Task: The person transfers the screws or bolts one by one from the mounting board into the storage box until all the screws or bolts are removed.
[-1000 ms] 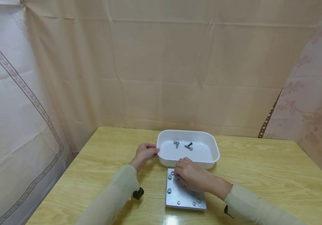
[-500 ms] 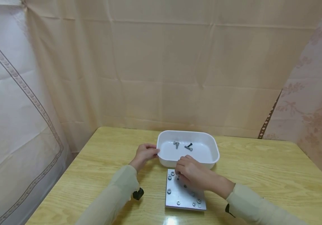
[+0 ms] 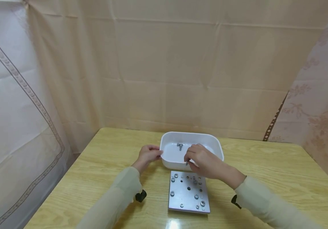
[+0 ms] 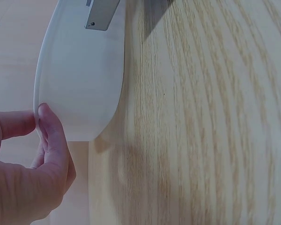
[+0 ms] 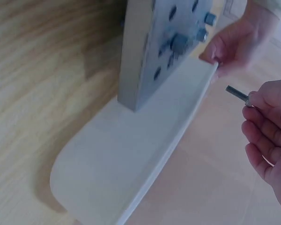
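White tray (image 3: 173, 165) (just one), left fingers (image 4: 56, 136) clamping it, right fingers (image 5: 262, 123) pinching one bolt (image 5: 237, 93), one metal plate (image 3: 184, 197)

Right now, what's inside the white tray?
Silver screws lie on the floor of the white tray, toward the left hand. The right hand, pinching another screw, blocks part of the head view, so whatever lies behind it can't be seen.

On my feed I see a smooth plastic tray (image 3: 175, 165), satin metal plate (image 3: 185, 197), threaded metal screw (image 5: 236, 93) and glossy wood-grain worktop (image 3: 267, 178).
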The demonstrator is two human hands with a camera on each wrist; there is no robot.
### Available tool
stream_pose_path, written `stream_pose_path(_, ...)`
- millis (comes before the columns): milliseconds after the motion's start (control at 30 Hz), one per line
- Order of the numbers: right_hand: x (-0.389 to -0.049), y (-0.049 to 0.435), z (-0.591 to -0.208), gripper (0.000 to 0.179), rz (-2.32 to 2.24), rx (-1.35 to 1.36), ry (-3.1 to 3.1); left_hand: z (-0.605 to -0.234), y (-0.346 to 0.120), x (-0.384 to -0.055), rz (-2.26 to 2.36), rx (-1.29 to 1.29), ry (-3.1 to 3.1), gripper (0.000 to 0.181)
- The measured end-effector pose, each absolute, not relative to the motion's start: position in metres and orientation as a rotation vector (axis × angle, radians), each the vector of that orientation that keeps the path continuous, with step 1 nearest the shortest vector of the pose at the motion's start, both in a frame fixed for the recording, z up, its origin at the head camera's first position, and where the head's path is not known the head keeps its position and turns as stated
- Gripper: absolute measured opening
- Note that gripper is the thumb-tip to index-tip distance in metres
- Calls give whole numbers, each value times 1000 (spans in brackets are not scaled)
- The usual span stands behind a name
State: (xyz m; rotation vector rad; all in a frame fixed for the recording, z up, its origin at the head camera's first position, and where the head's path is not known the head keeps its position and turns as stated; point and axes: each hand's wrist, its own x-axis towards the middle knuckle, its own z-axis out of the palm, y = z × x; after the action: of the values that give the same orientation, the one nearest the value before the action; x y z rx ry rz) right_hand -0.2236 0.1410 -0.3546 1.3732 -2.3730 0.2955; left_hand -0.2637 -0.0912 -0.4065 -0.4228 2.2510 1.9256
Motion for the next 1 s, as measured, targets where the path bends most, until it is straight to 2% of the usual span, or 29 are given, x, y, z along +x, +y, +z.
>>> stream_pose_path(433, -246, 151, -346, 12, 251, 1312, -2421, -406, -91, -263, 1918, -426, 2250, 29)
stream_pose_path(1000, -299, 143, -340, 5, 271, 1303, -2527, -408, -92, -262, 1937, -385, 2268, 30)
